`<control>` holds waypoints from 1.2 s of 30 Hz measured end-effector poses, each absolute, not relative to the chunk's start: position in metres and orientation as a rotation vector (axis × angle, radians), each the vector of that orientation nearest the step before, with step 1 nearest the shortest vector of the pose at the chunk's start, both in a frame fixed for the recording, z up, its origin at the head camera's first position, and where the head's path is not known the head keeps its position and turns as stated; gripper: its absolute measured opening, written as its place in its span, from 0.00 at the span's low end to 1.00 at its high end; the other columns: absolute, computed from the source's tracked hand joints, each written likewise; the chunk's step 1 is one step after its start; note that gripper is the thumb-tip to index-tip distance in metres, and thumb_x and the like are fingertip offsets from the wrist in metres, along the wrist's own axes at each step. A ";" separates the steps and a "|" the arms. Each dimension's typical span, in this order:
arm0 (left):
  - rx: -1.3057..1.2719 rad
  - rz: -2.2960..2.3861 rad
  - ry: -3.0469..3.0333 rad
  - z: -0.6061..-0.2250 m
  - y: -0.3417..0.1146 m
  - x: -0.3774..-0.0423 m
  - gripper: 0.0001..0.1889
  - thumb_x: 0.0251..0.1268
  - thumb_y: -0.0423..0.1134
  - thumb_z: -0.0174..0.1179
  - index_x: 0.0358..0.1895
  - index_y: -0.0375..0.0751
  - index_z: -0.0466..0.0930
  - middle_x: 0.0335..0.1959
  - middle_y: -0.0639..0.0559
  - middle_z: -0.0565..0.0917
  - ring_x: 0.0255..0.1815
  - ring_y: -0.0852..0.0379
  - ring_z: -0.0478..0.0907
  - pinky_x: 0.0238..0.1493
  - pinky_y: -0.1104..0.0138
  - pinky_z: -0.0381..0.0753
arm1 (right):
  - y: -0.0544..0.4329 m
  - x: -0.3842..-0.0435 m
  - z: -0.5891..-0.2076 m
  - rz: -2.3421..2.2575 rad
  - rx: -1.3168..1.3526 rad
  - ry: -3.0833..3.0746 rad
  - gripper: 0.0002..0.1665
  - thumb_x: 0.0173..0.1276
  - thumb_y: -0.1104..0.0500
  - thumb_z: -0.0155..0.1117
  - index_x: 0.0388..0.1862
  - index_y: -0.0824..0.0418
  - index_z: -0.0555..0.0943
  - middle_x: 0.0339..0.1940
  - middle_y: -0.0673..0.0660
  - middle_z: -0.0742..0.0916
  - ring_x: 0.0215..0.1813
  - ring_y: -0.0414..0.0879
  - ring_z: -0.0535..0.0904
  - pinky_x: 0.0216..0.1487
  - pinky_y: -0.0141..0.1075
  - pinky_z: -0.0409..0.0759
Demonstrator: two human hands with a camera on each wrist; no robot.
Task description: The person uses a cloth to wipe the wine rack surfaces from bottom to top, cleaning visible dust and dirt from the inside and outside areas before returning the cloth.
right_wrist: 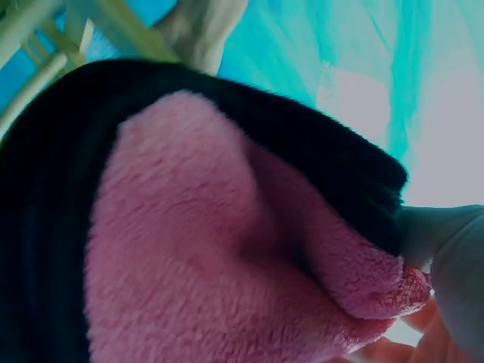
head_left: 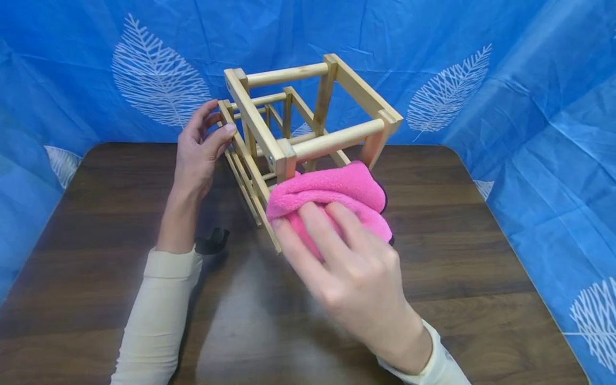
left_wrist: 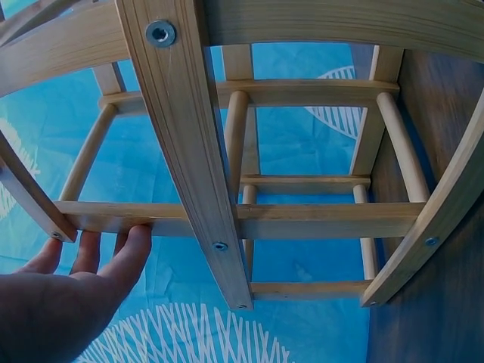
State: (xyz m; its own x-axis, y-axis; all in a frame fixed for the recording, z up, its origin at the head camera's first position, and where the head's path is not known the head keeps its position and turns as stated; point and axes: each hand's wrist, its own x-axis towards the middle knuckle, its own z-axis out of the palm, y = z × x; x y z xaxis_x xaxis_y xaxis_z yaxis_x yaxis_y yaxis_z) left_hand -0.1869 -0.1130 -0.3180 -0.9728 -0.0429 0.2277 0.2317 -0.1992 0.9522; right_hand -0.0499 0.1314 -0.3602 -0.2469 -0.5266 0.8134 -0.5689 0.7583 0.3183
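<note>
A light wooden rack point(head_left: 337, 140) of slats and round rods stands tilted over the table. At its left side, my left hand point(head_left: 199, 144) grips a slat point(left_wrist: 125, 218) between thumb and fingers. My right hand point(head_left: 346, 272) holds a bunched pink cloth point(head_left: 332, 187) with dark edging, its fingers curled into the folds. The cloth lies against the near corner post of the rack, below the front rod. In the right wrist view the fluffy cloth point(right_wrist: 189, 242) fills most of the picture and hides much of the rack.
The dark wooden table point(head_left: 457, 240) lies beneath. A small black object point(head_left: 213, 241) sits on it beside the left wrist. Blue sheeting point(head_left: 375, 32) with white leaf prints hangs behind and at both sides. Screw heads point(left_wrist: 160, 32) show on the rack's slats.
</note>
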 end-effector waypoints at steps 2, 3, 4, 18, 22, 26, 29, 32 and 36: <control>-0.230 -2.281 -1.867 -0.318 -0.113 -0.186 0.31 0.67 0.35 0.63 0.72 0.43 0.66 0.65 0.42 0.69 0.63 0.48 0.70 0.66 0.55 0.68 | 0.114 -0.025 -0.304 0.049 0.866 -1.900 0.21 0.62 0.61 0.71 0.55 0.58 0.84 0.48 0.60 0.84 0.41 0.56 0.80 0.32 0.39 0.83; -0.229 -2.280 -1.867 -0.318 -0.114 -0.186 0.31 0.67 0.35 0.63 0.73 0.43 0.65 0.65 0.42 0.69 0.63 0.48 0.70 0.66 0.55 0.68 | 0.107 -0.015 -0.282 0.051 0.879 -1.897 0.16 0.64 0.63 0.69 0.51 0.60 0.85 0.43 0.60 0.84 0.37 0.54 0.79 0.24 0.34 0.79; -0.231 -2.281 -1.867 -0.318 -0.114 -0.186 0.32 0.67 0.34 0.63 0.73 0.43 0.65 0.65 0.42 0.69 0.63 0.48 0.70 0.67 0.55 0.68 | 0.103 -0.010 -0.270 0.053 0.887 -1.898 0.12 0.65 0.65 0.66 0.48 0.62 0.86 0.39 0.60 0.83 0.34 0.53 0.78 0.18 0.31 0.73; -0.239 -2.304 -1.852 -0.316 -0.112 -0.187 0.31 0.66 0.34 0.64 0.72 0.43 0.67 0.64 0.43 0.70 0.62 0.48 0.71 0.66 0.54 0.68 | 0.102 -0.003 -0.312 0.066 0.877 -1.852 0.12 0.67 0.69 0.57 0.42 0.62 0.87 0.35 0.59 0.83 0.29 0.50 0.76 0.13 0.25 0.62; -0.239 -2.299 -1.849 -0.317 -0.111 -0.188 0.30 0.66 0.35 0.64 0.71 0.44 0.68 0.63 0.43 0.70 0.62 0.48 0.71 0.66 0.54 0.69 | 0.099 -0.001 -0.315 0.079 0.877 -1.936 0.14 0.69 0.70 0.54 0.43 0.62 0.86 0.35 0.57 0.82 0.29 0.49 0.75 0.12 0.25 0.60; -0.239 -2.314 -1.840 -0.316 -0.112 -0.188 0.31 0.66 0.34 0.64 0.72 0.43 0.67 0.63 0.43 0.70 0.61 0.48 0.71 0.65 0.54 0.69 | 0.099 0.001 -0.319 0.073 0.882 -2.029 0.16 0.70 0.70 0.51 0.42 0.61 0.86 0.35 0.56 0.82 0.30 0.48 0.76 0.11 0.26 0.61; -0.231 -2.326 -1.837 -0.316 -0.112 -0.187 0.31 0.66 0.34 0.64 0.72 0.43 0.66 0.63 0.43 0.70 0.61 0.49 0.71 0.65 0.54 0.69 | 0.099 0.003 -0.323 0.051 0.887 -2.085 0.17 0.71 0.70 0.49 0.41 0.60 0.86 0.35 0.55 0.82 0.30 0.47 0.75 0.11 0.26 0.59; -0.211 -2.337 -1.825 -0.315 -0.111 -0.187 0.31 0.65 0.33 0.64 0.71 0.43 0.67 0.63 0.44 0.70 0.62 0.49 0.71 0.64 0.55 0.69 | 0.100 0.002 -0.330 0.047 0.879 -2.138 0.18 0.72 0.69 0.48 0.39 0.59 0.86 0.34 0.54 0.81 0.29 0.47 0.75 0.11 0.26 0.59; -0.188 -2.337 -1.822 -0.314 -0.110 -0.187 0.30 0.65 0.32 0.64 0.70 0.44 0.68 0.62 0.44 0.70 0.62 0.49 0.69 0.63 0.55 0.70 | 0.103 -0.001 -0.339 0.076 0.863 -2.216 0.16 0.73 0.67 0.48 0.39 0.57 0.85 0.34 0.54 0.80 0.30 0.47 0.77 0.09 0.30 0.64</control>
